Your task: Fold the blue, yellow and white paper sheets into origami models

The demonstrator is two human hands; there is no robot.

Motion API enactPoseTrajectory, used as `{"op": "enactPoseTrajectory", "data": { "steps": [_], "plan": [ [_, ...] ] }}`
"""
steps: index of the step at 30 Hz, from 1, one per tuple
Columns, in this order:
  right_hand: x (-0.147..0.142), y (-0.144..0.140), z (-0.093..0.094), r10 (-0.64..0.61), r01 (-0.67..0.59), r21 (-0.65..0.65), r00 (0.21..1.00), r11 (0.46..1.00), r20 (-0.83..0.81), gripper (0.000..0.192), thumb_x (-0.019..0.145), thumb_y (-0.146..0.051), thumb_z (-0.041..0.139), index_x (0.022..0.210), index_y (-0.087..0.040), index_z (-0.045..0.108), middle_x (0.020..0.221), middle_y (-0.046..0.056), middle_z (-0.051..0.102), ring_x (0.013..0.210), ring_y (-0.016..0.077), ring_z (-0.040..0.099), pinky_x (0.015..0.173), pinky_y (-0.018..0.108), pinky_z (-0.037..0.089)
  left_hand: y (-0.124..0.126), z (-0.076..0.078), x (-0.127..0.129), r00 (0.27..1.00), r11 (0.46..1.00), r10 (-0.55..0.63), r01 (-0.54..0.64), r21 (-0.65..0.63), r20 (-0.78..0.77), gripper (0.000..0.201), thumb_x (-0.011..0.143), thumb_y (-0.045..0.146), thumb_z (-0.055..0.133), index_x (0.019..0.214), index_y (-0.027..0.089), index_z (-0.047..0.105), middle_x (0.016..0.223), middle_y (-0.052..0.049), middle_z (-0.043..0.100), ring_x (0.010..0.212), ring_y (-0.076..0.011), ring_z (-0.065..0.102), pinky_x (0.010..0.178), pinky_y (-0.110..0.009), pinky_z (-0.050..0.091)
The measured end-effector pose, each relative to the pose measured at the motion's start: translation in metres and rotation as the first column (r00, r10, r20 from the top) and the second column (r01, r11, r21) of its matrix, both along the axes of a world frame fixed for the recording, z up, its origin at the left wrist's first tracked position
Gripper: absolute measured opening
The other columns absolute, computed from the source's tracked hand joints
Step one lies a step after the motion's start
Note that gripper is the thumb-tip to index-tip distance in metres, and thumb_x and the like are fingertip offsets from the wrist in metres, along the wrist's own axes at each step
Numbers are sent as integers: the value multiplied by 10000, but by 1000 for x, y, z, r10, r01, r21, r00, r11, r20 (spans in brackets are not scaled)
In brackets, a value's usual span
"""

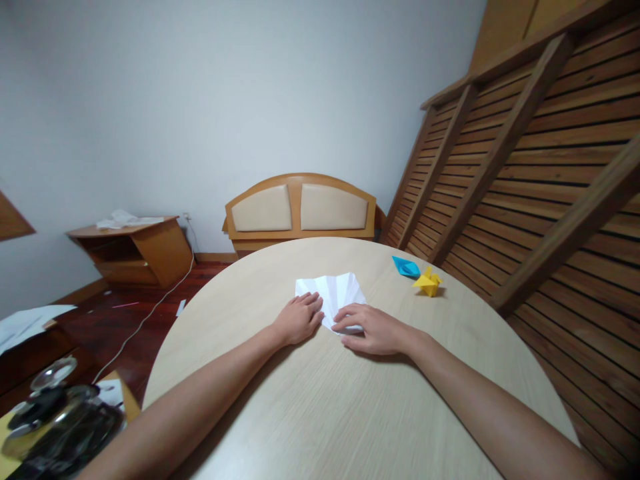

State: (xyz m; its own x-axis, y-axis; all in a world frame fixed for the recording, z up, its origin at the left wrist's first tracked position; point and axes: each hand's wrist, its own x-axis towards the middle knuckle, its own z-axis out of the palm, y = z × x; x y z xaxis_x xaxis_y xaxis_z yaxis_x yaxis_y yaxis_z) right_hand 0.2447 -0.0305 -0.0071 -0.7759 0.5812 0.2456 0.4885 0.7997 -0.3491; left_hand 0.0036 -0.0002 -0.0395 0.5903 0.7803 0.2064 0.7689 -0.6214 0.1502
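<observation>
A sheet of white paper with fan-like pleated creases lies partly spread on the round table. My left hand rests flat over its left near corner, fingers stretched out and close together. On the right near side, my right hand touches the paper with bent fingers, the thumb held apart from them. The paper's near edge is partly hidden under both hands. Off to the right, beyond my right hand, sit a blue folded-paper boat and a yellow folded-paper bird.
Slatted wooden panels lean along the right side, close to the table edge. Behind the table stands a padded headboard. A low cabinet is at the back left, and a glass pot stands at the lower left. A white cable crosses the floor.
</observation>
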Motion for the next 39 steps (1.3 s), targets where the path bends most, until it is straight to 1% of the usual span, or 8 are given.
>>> {"op": "enactPoseTrajectory", "data": {
  "steps": [5,8,12,16,21,27,33,39],
  "plan": [
    [4,3,-1,-10,10,-14,999,1000,34,385,844,-330,651,1224,-279,696,1375,81,586,1247,259,548,1076,401,404,-2,0,1,995,987,74,-83,-140,-64,637,998,546,324,1530,198,290,1616,-140,202,1493,-339,162,1175,-562,202],
    [5,4,1,2,-1,-21,999,1000,50,382,839,-332,654,1212,-270,704,1396,90,574,1279,273,526,1087,417,392,-3,2,1,993,981,80,-94,-169,-84,733,962,654,308,1552,223,246,1629,-128,138,1498,-354,109,1177,-565,170],
    [10,6,1,-44,45,-20,998,999,38,405,802,-298,666,1204,-268,708,1355,92,610,1238,276,563,1079,428,400,-3,4,1,993,981,74,-89,-173,-89,728,945,691,311,1550,293,245,1634,-113,132,1495,-373,109,1162,-578,177],
    [21,14,-1,-79,77,38,996,996,42,512,701,-158,626,1199,-248,709,1322,86,636,1223,268,574,1093,415,393,-5,5,3,992,978,91,-105,-178,-83,714,938,693,326,1540,312,274,1632,-118,150,1489,-390,123,1154,-593,182],
    [33,23,-3,-111,101,99,989,990,100,617,658,-76,533,1233,-239,687,1333,73,629,1264,260,542,1127,430,363,-10,5,15,986,976,151,-160,-149,-72,696,952,587,377,1517,184,335,1616,-183,171,1490,-399,89,1167,-581,163],
    [43,29,-10,-156,156,13,981,988,118,734,648,0,480,1329,-236,619,1440,74,541,1363,246,447,1160,429,330,-9,4,18,993,979,75,-90,-181,-92,630,997,418,294,1518,67,255,1610,-209,164,1503,-313,116,1197,-503,162],
    [56,39,-12,-229,228,18,972,973,61,611,802,-2,421,1324,-251,618,1451,84,526,1350,224,463,1130,425,365,-9,6,15,996,977,51,-65,-202,-74,696,997,565,259,1542,135,231,1622,-181,127,1506,-315,79,1194,-531,140],
    [60,39,-9,-205,204,13,978,979,44,370,929,-222,489,1243,-268,679,1407,84,564,1288,243,523,1096,415,396,-10,5,13,997,982,22,-37,-186,-78,691,983,565,318,1547,173,240,1626,-158,131,1504,-324,88,1193,-544,148]
  ]
}}
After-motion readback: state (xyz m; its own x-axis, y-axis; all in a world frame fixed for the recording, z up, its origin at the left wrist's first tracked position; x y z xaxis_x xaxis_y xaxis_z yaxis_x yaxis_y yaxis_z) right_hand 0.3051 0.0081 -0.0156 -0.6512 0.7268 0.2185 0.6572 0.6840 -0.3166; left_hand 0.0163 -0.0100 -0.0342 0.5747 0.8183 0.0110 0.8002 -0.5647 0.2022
